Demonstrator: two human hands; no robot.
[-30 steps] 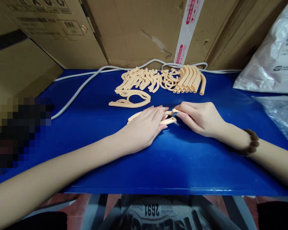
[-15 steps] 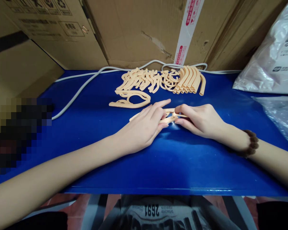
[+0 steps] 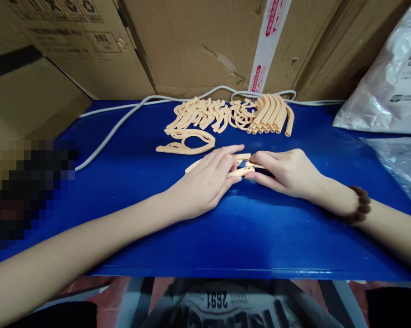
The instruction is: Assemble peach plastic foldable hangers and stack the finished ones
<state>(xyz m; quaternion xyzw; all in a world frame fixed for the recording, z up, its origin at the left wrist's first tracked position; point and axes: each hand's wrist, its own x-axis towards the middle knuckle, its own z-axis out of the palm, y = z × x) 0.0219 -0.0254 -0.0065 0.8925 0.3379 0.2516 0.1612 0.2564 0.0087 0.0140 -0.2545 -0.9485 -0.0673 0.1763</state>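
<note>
Hands meet near the middle of the blue table (image 3: 246,237) over one peach plastic part (image 3: 241,171), which lies flat on the table between them. Left hand (image 3: 205,182) covers the part's left end, fingers close together and curled down on it, the forefinger stretched out a little further; its thumb is hidden. Right hand (image 3: 287,173) pinches the part's right end between thumb and fingertips, the other fingers tucked alongside. A dark bead bracelet (image 3: 360,205) sits on the right wrist.

Just behind the hands lies a loose part (image 3: 186,141), and further back a pile (image 3: 225,114) of the same parts, some lined up in a row. A white cable (image 3: 113,132) runs along the back edge. Cardboard boxes (image 3: 198,41) stand behind, and a plastic bag (image 3: 389,82) lies at the right.
</note>
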